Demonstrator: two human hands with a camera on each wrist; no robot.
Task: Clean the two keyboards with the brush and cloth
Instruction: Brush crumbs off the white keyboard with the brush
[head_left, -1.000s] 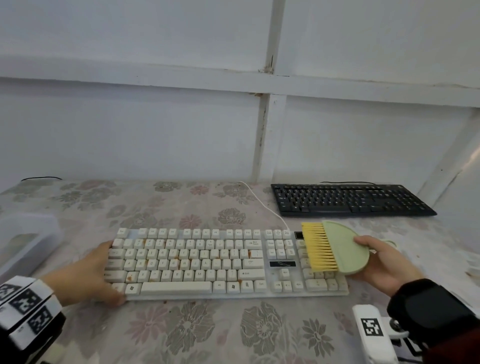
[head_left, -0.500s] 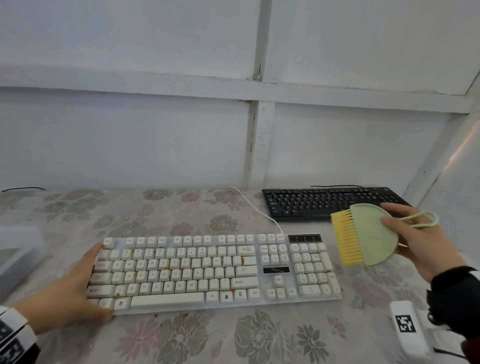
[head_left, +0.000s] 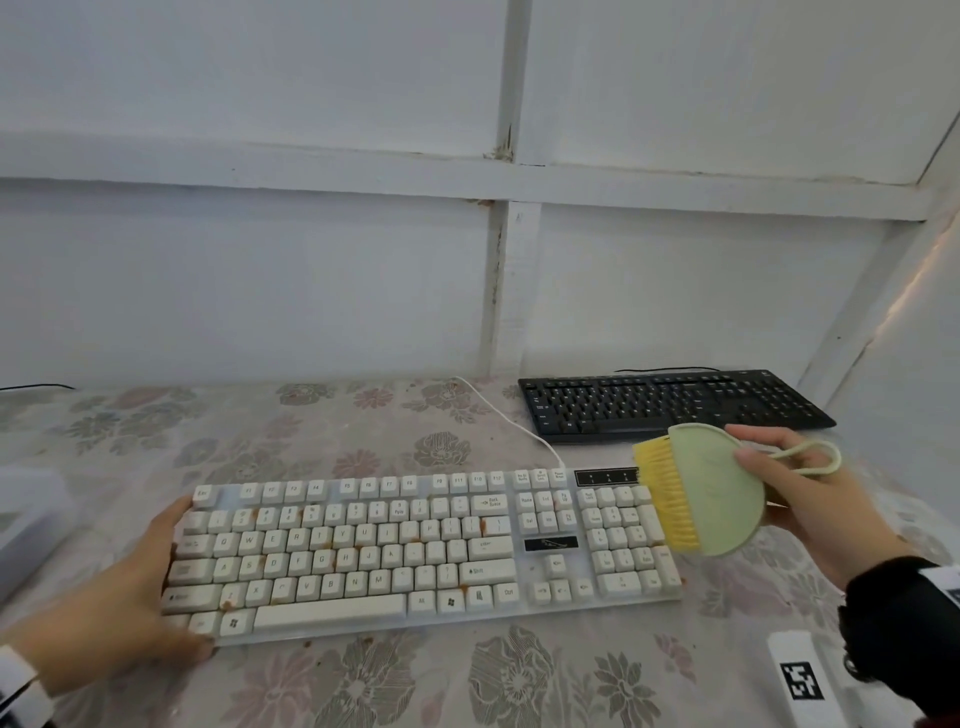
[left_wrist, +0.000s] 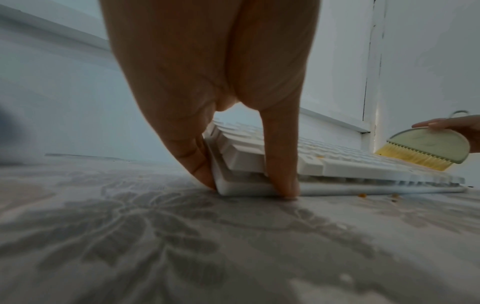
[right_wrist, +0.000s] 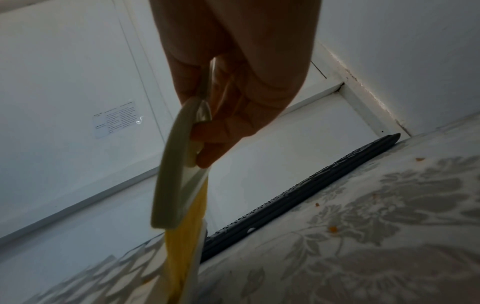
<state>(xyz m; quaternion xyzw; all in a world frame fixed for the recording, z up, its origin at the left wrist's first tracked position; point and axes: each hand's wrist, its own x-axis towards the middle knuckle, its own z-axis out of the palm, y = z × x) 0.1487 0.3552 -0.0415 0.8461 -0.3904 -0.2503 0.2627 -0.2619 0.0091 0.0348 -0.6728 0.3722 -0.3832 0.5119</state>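
my left hand (left_wrist: 207, 82) holds the end of the white keyboard (left_wrist: 337, 164), fingers on one side and thumb on the front edge. far off, my right hand (left_wrist: 457, 127) holds the green brush (left_wrist: 431, 144), its yellow hairs touching the keys. small orange crumbs (left_wrist: 376, 196) lie on the flowery table cloth (left_wrist: 182, 246).

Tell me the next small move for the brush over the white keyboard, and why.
Probably lower the brush onto the number pad and sweep left. Its yellow bristles hover at the white keyboard right end, orange crumbs still sit between keys, and the left hand steadies the other end.
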